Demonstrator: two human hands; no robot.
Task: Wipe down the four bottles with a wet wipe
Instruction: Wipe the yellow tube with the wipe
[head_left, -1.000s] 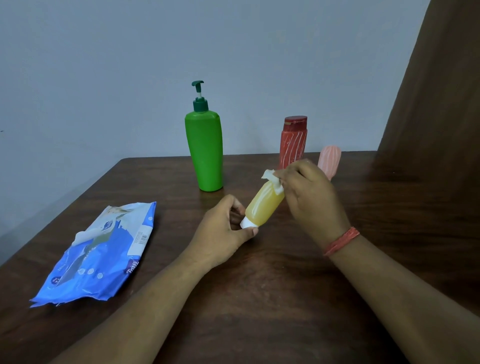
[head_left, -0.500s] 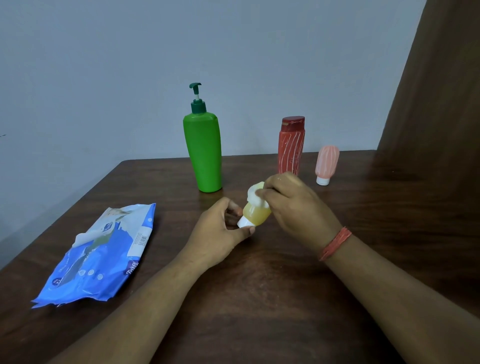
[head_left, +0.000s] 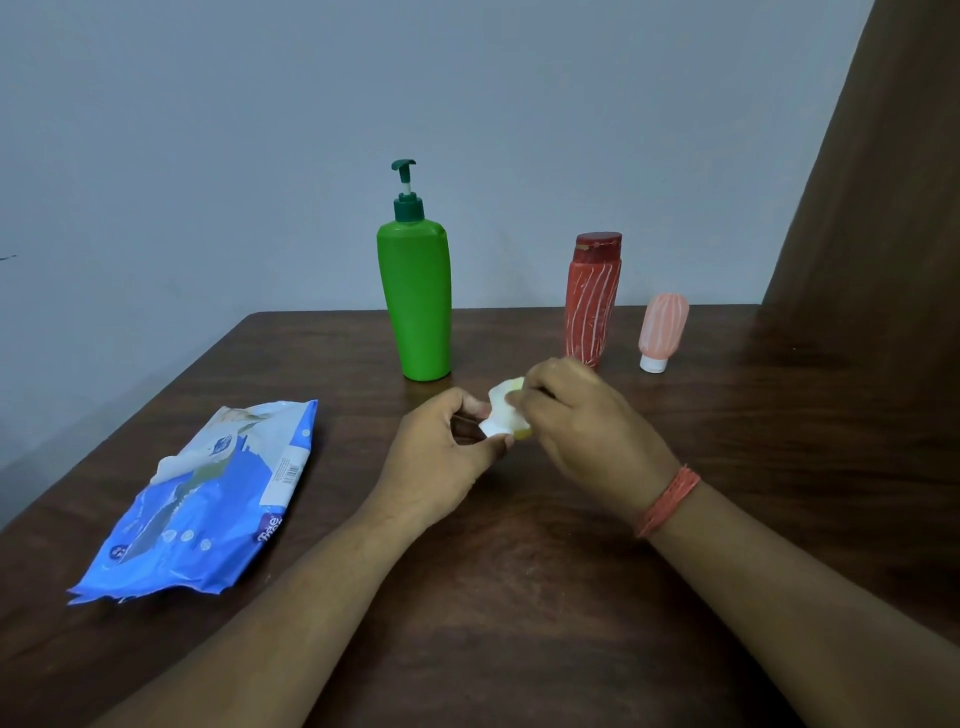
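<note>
Both hands meet over the middle of the dark wooden table (head_left: 519, 597). The left hand (head_left: 441, 462) has its fingers curled round the white cap end of the small yellow plastic bottle (head_left: 521, 431); the right hand (head_left: 582, 431) pinches a white wet wipe (head_left: 500, 410) against its body. Left sits the blue wipes pack (head_left: 208, 504), print too blurry to read. Farther back stand the tall green pump bottle (head_left: 415, 301), the red striped bottle (head_left: 592, 301) and a little pink tube (head_left: 662, 330) on its cap. Plain grey wall (head_left: 260, 130) behind, brown curtain (head_left: 893, 182) on the right.

arms: bare, no sleeves in view | right wrist: orange-red band (head_left: 669, 501), possibly wound thread
</note>
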